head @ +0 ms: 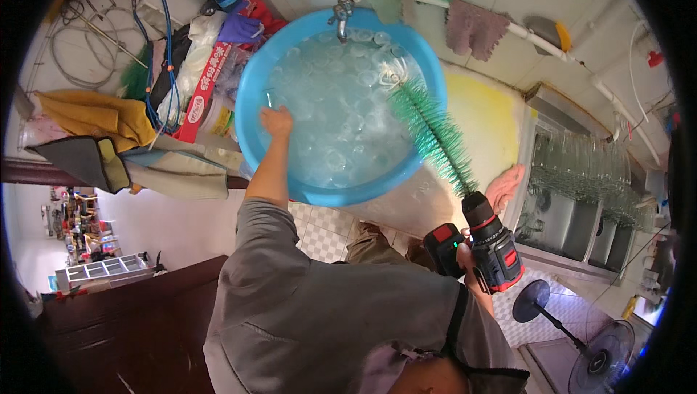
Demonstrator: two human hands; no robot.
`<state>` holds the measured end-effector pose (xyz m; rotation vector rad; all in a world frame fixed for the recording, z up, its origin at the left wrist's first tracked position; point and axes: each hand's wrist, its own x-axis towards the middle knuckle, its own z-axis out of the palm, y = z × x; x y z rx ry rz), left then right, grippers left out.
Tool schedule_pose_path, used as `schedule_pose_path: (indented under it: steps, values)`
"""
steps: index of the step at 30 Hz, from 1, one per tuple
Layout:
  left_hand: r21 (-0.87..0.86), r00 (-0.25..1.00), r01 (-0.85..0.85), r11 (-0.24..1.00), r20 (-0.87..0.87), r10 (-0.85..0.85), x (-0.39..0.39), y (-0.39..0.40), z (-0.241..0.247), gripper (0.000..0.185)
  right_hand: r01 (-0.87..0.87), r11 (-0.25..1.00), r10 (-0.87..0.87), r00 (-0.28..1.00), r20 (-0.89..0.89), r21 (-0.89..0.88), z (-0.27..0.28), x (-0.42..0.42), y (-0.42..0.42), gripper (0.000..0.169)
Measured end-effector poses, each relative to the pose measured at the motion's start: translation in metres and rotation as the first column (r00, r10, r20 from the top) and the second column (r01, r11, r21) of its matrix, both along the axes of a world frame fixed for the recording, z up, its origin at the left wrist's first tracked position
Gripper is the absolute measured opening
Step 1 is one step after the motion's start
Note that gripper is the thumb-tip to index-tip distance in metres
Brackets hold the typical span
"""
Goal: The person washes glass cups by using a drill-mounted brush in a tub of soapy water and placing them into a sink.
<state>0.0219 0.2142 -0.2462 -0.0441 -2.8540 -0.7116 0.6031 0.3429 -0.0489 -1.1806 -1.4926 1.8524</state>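
A large blue plastic tub (248,138) lies before me, filled with cloudy water (316,105) and several round-rimmed clear vessels, some of them submerged. My left hand (276,121) is at the tub's left side, down at the water. Just beyond its fingers is a shiny clear vessel (269,99); whether the fingers grip it is unclear. With my right hand (468,263) I hold a black and red cordless drill (493,249) by its handle. A long green bristle brush (435,135) is fixed in the chuck, its pale tip (393,75) reaching over the tub's right part.
A metal tap (342,15) hangs over the tub's far rim. Rows of clear glassware (582,162) stand by a steel sink (561,228) on the right. Left are a red box (204,89), a purple glove (239,28) and cloths (98,116). A fan (599,361) stands lower right.
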Motion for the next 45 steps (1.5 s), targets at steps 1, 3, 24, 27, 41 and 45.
schedule_pose_path:
  steps: [1, 3, 24, 27, 41, 45]
  values:
    - [-0.014, 0.997, -0.026, 1.0, 0.066, 0.027, -0.009, 0.003, 0.004, 0.066, -0.029, 0.998, 0.027, 0.999, 0.035, 0.063, 0.0, -0.007, -0.005, 0.02]
    - [0.105, 0.966, 0.036, 0.994, 0.252, -0.061, -0.027, 0.006, 0.012, 0.073, -0.105, 0.97, 0.082, 0.99, 0.111, 0.221, 0.003, -0.025, -0.012, 0.019]
    - [0.807, 0.63, -0.582, -0.101, 0.369, -0.683, 0.018, 0.044, 0.141, 0.066, -0.387, 0.767, 0.387, 0.915, 0.111, 0.511, 0.0, -0.126, -0.031, 0.018]
    - [0.716, 0.57, -0.678, -0.166, 0.369, -0.734, 0.058, 0.06, 0.134, 0.075, -0.329, 0.692, 0.369, 0.926, 0.076, 0.643, -0.005, -0.146, -0.028, 0.02]
    - [0.561, 0.389, -0.815, -0.146, 0.343, -0.855, 0.194, 0.107, 0.114, 0.037, -0.129, 0.992, 0.129, 0.991, -0.04, 0.017, -0.028, -0.136, -0.026, 0.021]
    - [0.66, 0.38, -0.749, -0.049, 0.369, -0.848, 0.198, 0.119, 0.125, 0.043, -0.09, 0.991, 0.085, 0.995, 0.049, 0.101, -0.037, -0.131, -0.025, 0.019]
